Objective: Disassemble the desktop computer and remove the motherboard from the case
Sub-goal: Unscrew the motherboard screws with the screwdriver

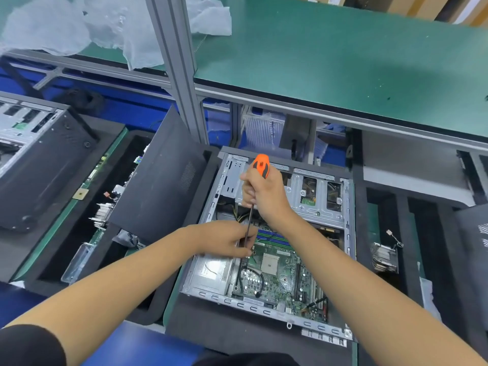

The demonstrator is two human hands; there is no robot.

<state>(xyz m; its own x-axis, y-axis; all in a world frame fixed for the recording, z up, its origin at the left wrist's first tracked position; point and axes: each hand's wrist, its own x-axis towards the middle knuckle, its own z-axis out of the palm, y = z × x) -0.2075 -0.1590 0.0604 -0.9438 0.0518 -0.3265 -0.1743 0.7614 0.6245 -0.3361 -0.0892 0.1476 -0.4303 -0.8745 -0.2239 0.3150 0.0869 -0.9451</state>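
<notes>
An open grey computer case (348, 207) lies flat in the middle of the bench. Inside it sits the green motherboard (282, 278) with its bare processor socket (270, 265) and blue memory slots (274, 237). My right hand (264, 194) grips the orange and black handle of a screwdriver (261, 165), held upright over the board's far left corner. My left hand (227, 240) pinches the thin dark shaft low down, near the tip. The tip itself is hidden behind my fingers.
A dark side panel (158, 186) leans to the left of the case. Further left lie another motherboard (100, 178) in a black foam tray and a second case (34, 154). A heatsink (384, 257) sits on the right. A green shelf (343, 62) overhangs the back.
</notes>
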